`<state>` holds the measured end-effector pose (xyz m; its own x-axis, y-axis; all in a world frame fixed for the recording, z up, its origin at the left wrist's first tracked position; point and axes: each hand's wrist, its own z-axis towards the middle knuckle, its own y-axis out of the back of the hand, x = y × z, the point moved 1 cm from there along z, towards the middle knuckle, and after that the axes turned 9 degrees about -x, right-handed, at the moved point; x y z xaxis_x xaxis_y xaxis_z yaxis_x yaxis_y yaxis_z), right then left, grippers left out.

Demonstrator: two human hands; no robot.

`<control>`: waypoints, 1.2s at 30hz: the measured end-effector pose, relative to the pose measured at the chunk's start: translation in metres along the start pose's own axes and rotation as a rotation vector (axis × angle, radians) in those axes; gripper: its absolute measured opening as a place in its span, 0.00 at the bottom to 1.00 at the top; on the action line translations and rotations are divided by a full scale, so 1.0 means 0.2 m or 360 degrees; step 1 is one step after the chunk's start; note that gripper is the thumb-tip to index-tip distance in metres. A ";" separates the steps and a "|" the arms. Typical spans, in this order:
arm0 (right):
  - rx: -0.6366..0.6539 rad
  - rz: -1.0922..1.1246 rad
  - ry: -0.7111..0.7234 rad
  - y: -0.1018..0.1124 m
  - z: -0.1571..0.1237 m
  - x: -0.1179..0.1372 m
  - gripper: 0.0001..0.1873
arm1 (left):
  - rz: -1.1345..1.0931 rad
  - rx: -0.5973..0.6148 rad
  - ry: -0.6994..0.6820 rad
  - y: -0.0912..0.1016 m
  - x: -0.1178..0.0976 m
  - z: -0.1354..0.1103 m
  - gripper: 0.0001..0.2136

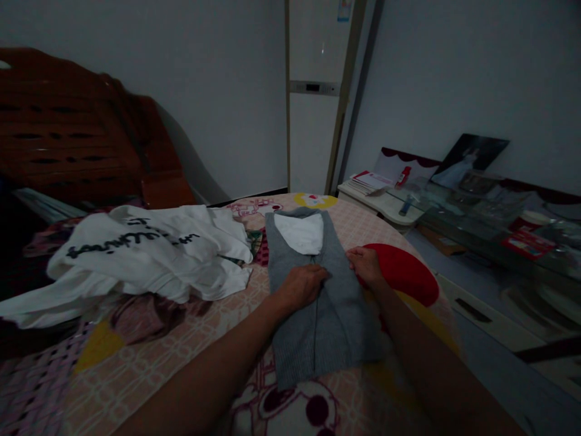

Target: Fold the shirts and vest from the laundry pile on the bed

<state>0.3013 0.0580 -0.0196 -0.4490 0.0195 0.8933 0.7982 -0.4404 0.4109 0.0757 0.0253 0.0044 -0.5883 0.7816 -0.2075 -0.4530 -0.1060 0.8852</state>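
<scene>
A grey knit cardigan (295, 327) lies folded into a long rectangle, its ribbed hem towards me. White fabric (300, 232) shows inside its V-shaped neck. Over the middle of the front, my left hand (303, 286) has its fingers bent together at the front opening, closed on the knit. At the cardigan's right side edge, my right hand (365, 264) pinches the cloth between thumb and fingers. Left of the cardigan, a white garment with black lettering (158, 248) lies crumpled.
A patterned cloth (172, 369) covers the round surface under the clothes. Dusky pink fabric (140, 318) lies by the white garment. A wooden chair back (68, 127) rises at left. A tall white cabinet-like unit (313, 139) stands behind; a cluttered glass shelf (476, 224) is at right.
</scene>
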 end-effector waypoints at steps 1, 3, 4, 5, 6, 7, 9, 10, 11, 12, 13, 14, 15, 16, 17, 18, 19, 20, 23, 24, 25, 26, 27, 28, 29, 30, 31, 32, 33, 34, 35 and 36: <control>0.0006 -0.0003 -0.0005 0.00 0.00 0.00 0.13 | -0.0018 0.0007 -0.0040 0.00 0.00 -0.01 0.11; 0.0019 -0.0006 -0.0003 0.01 -0.01 0.01 0.13 | -0.0036 0.0026 -0.0092 0.00 0.00 -0.02 0.12; 0.0022 -0.0012 0.0009 0.01 -0.01 0.01 0.13 | -0.0035 0.0034 -0.0092 0.00 0.00 -0.02 0.12; 0.0021 -0.0022 0.0033 0.01 -0.01 0.02 0.13 | -0.0033 0.0039 -0.0079 0.00 0.00 -0.02 0.13; 0.0010 -0.0036 0.0068 0.02 0.00 0.03 0.14 | -0.0030 0.0043 -0.0058 -0.01 -0.01 -0.01 0.13; -0.0007 -0.0057 0.0110 0.02 0.00 0.04 0.14 | -0.0030 0.0045 -0.0038 -0.01 -0.01 -0.01 0.13; -0.0030 -0.0119 0.0202 0.00 0.03 0.06 0.14 | -0.0035 0.0047 -0.0009 -0.03 -0.01 0.00 0.13; -0.0033 -0.0161 0.0249 -0.01 0.05 0.07 0.15 | -0.0038 0.0047 0.0000 -0.03 -0.01 0.00 0.13; -0.0027 -0.0216 0.0301 -0.03 0.08 0.09 0.15 | -0.0041 0.0047 0.0006 -0.03 -0.01 0.00 0.13; -0.0016 -0.0287 0.0354 -0.05 0.11 0.10 0.15 | -0.0044 0.0047 0.0013 -0.04 -0.01 0.01 0.13; -0.0003 -0.0370 0.0406 -0.08 0.15 0.12 0.14 | -0.0046 0.0048 0.0017 -0.04 -0.01 0.01 0.13; 0.0004 -0.0465 0.0447 -0.11 0.19 0.14 0.14 | -0.0049 0.0051 0.0019 -0.04 -0.01 0.01 0.13; 0.0010 -0.0567 0.0480 -0.14 0.23 0.15 0.15 | -0.0054 0.0055 0.0018 -0.04 -0.01 0.01 0.13; 0.0016 -0.0673 0.0506 -0.17 0.27 0.17 0.15 | -0.0061 0.0057 0.0014 -0.05 0.00 0.00 0.13; 0.0026 -0.0786 0.0532 -0.20 0.32 0.18 0.16 | -0.0070 0.0058 0.0008 -0.05 0.00 0.00 0.13; 0.0041 -0.0896 0.0559 -0.23 0.36 0.20 0.17 | -0.0077 0.0056 0.0001 -0.06 0.00 0.00 0.13; 0.0063 -0.0992 0.0588 -0.26 0.41 0.21 0.18 | -0.0083 0.0049 -0.0004 -0.06 0.00 0.00 0.13; 0.0089 -0.1067 0.0616 -0.29 0.45 0.23 0.19 | -0.0088 0.0041 -0.0004 -0.07 0.01 -0.01 0.12; 0.0189 -0.1158 0.0669 -0.37 0.58 0.27 0.21 | -0.0103 0.0037 0.0002 -0.08 0.01 -0.01 0.12; 0.0221 -0.1166 0.0674 -0.39 0.62 0.27 0.22 | -0.0109 0.0043 0.0006 -0.08 0.01 -0.01 0.12; 0.0254 -0.1183 0.0680 -0.42 0.66 0.28 0.22 | -0.0117 0.0055 0.0010 -0.08 0.01 -0.01 0.12; 0.0290 -0.1208 0.0683 -0.45 0.69 0.28 0.22 | -0.0126 0.0071 0.0013 -0.08 0.01 -0.01 0.12; 0.0325 -0.1237 0.0684 -0.47 0.72 0.29 0.22 | -0.0138 0.0090 0.0015 -0.07 0.01 -0.01 0.12; 0.0360 -0.1269 0.0684 -0.49 0.74 0.29 0.22 | -0.0153 0.0109 0.0018 -0.07 0.01 -0.01 0.12; 0.0395 -0.1305 0.0684 -0.52 0.77 0.29 0.21 | -0.0168 0.0125 0.0023 -0.07 0.01 -0.01 0.13; 0.0424 -0.1343 0.0683 -0.54 0.79 0.29 0.21 | -0.0183 0.0133 0.0028 -0.06 0.01 -0.01 0.13; 0.0447 -0.1379 0.0684 -0.55 0.80 0.29 0.21 | -0.0198 0.0135 0.0033 -0.06 0.01 -0.01 0.13; 0.0463 -0.1414 0.0687 -0.57 0.82 0.30 0.20 | -0.0213 0.0130 0.0039 -0.06 0.01 -0.01 0.14; 0.0473 -0.1445 0.0692 -0.58 0.83 0.30 0.20 | -0.0228 0.0125 0.0041 -0.06 0.01 -0.01 0.14; 0.0474 -0.1471 0.0699 -0.59 0.84 0.31 0.19 | -0.0242 0.0119 0.0040 -0.06 0.01 -0.01 0.14; 0.0464 -0.1491 0.0709 -0.60 0.85 0.32 0.19 | -0.0252 0.0116 0.0038 -0.06 0.01 -0.01 0.14; 0.0442 -0.1505 0.0721 -0.60 0.85 0.32 0.18 | -0.0258 0.0117 0.0037 -0.07 0.01 -0.01 0.14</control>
<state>0.2450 0.2654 0.0199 -0.9913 -0.1142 0.0661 0.0883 -0.2014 0.9755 0.0791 0.0266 -0.0087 -0.5269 0.7705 -0.3589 -0.4938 0.0662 0.8670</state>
